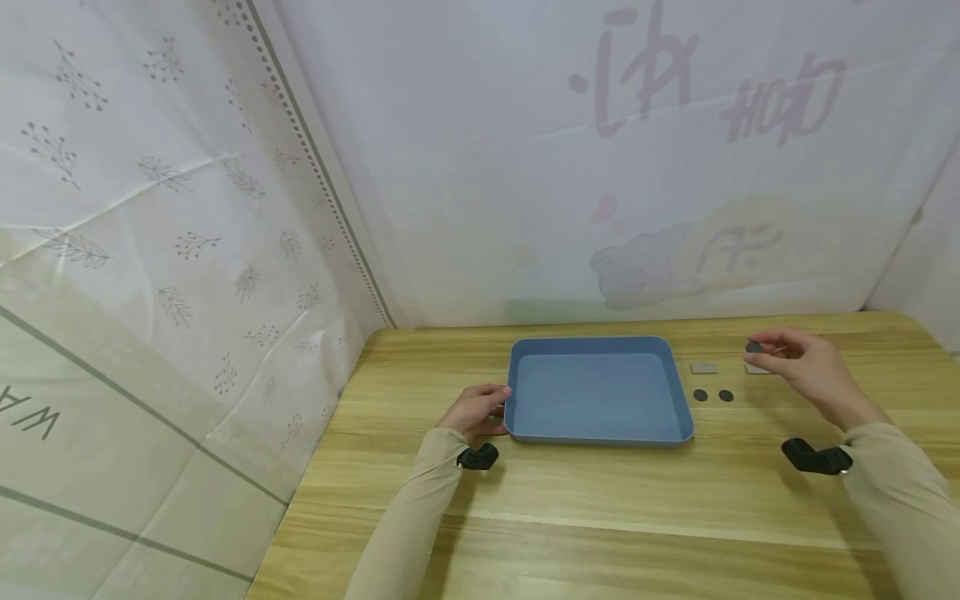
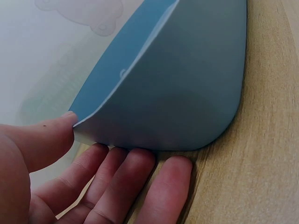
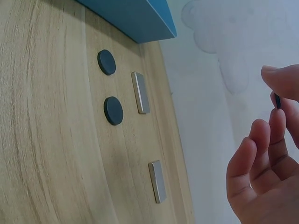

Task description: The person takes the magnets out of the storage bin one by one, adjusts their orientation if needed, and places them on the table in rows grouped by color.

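Observation:
A blue rectangular tray lies on the wooden table. At its left end my left hand holds it, thumb over the rim and fingertips against the foot of the outer wall. My right hand, raised over the table right of the tray, pinches a thin black disc between thumb and fingers. In the right wrist view that disc shows edge-on. Two more black discs lie flat near two silvery rectangular bars. The farther-right bar is partly hidden behind my right hand in the head view.
Pale printed cloth hangs behind the table's back edge, and more patterned cloth covers the left side. A black wrist mount sits on my right sleeve, another on my left. Wooden tabletop stretches in front of the tray.

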Tool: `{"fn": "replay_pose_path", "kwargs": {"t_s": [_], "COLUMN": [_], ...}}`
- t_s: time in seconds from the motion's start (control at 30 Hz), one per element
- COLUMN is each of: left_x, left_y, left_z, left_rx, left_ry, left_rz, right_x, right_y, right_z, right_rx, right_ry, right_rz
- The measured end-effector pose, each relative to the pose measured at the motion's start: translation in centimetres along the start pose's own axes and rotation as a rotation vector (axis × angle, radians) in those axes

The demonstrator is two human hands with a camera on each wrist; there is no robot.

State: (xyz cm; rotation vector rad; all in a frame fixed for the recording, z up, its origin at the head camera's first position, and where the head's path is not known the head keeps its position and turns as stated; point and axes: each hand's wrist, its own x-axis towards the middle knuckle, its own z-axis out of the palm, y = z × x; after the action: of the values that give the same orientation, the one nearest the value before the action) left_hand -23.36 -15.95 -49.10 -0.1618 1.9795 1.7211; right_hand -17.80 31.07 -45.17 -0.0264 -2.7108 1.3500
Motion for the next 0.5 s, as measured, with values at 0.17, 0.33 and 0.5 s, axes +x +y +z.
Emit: {"fn": "replay_pose_path", "kwargs": {"t_s": [0.17, 0.33, 0.5], "left_x": [0.1, 0.2, 0.3], "left_y": [-0.1, -0.1, -0.1], "left_z": [0.0, 0.0, 0.0], "left_rx": [-0.008, -0.002, -0.004], "left_ry": [0.000, 0.006, 0.001], "left_rz": [-0.003, 0.002, 0.004], "right_x": [-0.2, -0.3, -0.4], "right_y": [0.3, 0.7, 1.2], "right_z": [-0.2, -0.3, -0.5], "right_rx": [0.000, -0.022, -0.048], "right_ry": [-0.013, -0.031, -0.019], "right_rz": [-0.020, -0.009, -0.003]}}
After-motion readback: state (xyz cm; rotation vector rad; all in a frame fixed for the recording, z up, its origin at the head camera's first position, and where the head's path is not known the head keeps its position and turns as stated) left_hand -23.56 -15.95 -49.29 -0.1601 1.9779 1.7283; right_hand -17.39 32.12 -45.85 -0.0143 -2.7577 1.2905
